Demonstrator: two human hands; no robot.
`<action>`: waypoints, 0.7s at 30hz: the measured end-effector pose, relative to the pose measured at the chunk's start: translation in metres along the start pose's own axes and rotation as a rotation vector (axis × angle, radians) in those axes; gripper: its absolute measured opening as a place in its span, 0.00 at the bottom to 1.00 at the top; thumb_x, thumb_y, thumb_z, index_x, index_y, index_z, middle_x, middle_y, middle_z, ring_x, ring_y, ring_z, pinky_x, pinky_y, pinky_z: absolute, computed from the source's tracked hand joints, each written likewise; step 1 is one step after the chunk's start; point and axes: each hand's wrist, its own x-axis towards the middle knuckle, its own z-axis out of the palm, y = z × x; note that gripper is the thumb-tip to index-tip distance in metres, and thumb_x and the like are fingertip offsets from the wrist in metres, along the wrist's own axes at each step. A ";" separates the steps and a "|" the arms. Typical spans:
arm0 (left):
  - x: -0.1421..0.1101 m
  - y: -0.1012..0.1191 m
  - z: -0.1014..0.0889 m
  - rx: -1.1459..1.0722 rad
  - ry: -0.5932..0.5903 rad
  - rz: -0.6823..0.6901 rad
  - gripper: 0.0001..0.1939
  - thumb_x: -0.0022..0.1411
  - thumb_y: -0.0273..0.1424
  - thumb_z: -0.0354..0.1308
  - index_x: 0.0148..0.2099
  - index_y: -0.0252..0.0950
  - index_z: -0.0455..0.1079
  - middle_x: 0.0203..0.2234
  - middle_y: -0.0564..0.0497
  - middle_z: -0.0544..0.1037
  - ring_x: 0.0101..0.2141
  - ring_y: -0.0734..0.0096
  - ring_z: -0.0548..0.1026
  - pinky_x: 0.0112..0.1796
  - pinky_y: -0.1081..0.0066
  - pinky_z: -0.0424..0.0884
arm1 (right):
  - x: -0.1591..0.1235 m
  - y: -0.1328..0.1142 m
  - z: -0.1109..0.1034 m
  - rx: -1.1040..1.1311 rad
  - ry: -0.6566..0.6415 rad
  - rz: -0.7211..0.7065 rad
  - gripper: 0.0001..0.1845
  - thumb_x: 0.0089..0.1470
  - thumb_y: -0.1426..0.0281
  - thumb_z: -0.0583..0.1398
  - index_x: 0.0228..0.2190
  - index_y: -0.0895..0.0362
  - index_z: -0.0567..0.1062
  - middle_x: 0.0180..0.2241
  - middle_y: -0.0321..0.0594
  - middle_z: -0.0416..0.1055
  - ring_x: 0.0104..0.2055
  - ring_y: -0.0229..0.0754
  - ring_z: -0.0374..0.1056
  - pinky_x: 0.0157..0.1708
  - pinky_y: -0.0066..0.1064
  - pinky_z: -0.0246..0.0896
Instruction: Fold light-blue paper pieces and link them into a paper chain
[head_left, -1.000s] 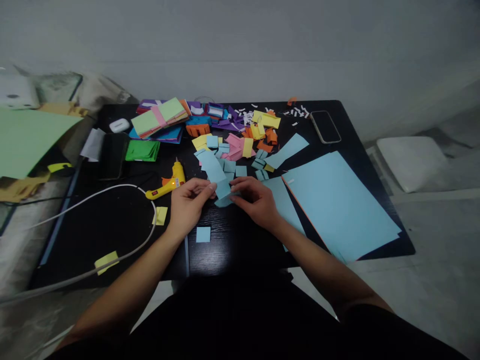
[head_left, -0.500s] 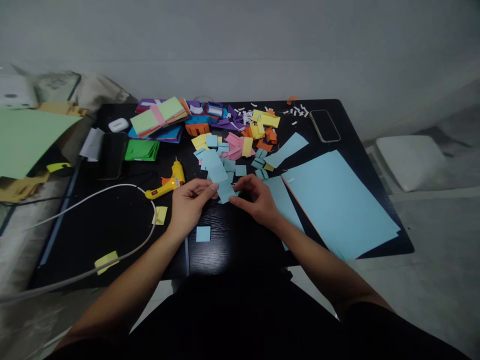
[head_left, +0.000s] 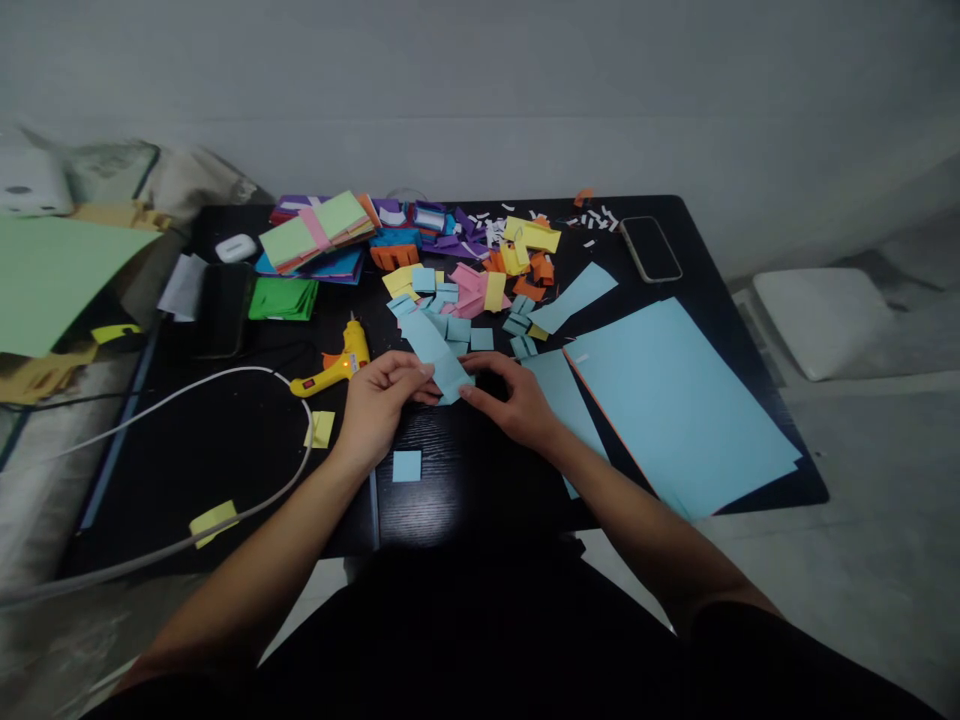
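Between my hands a light blue paper strip point(head_left: 433, 350) slants up toward the pile, with creases across it. My left hand point(head_left: 386, 400) pinches its lower left edge between thumb and fingers. At the strip's lower right end, my right hand point(head_left: 511, 397) grips it with thumb and forefinger. Just below on the black table lies a small light blue paper square point(head_left: 406, 466). Several small folded blue paper pieces point(head_left: 481, 339) are scattered beyond my fingers. A yellow glue gun point(head_left: 337, 365) rests left of my left hand.
Large blue sheets point(head_left: 682, 400) cover the table's right side, near a phone point(head_left: 651, 250). Stacked coloured paper point(head_left: 315, 235), pink folded pieces point(head_left: 469, 290) and white scraps point(head_left: 495, 232) lie at the back. A white cable point(head_left: 240, 370) loops across the left, by a yellow scrap point(head_left: 322, 429).
The blue strip has turned a little, its far end shifting left and its near end right. Both hands stay in nearly the same place, still holding it.
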 end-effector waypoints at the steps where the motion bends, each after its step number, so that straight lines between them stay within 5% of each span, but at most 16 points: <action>1: -0.001 0.000 0.000 0.011 -0.003 0.010 0.10 0.55 0.33 0.74 0.35 0.34 0.78 0.24 0.52 0.83 0.25 0.73 0.81 0.29 0.77 0.78 | 0.000 0.000 0.000 -0.013 -0.004 -0.012 0.11 0.57 0.62 0.69 0.40 0.52 0.80 0.50 0.46 0.80 0.55 0.51 0.75 0.60 0.48 0.66; 14: -0.009 0.002 0.010 0.163 -0.180 0.030 0.12 0.55 0.37 0.73 0.33 0.35 0.76 0.21 0.53 0.81 0.22 0.72 0.79 0.29 0.73 0.78 | 0.000 -0.009 0.004 0.088 0.032 0.075 0.14 0.60 0.57 0.65 0.31 0.55 0.78 0.28 0.34 0.74 0.30 0.39 0.68 0.33 0.32 0.64; 21: -0.009 0.002 0.007 0.264 -0.147 0.117 0.14 0.59 0.41 0.71 0.33 0.35 0.76 0.21 0.52 0.80 0.23 0.71 0.78 0.30 0.70 0.78 | 0.000 -0.008 0.004 0.107 0.021 0.107 0.20 0.58 0.50 0.67 0.29 0.54 0.78 0.26 0.34 0.72 0.29 0.40 0.67 0.31 0.33 0.63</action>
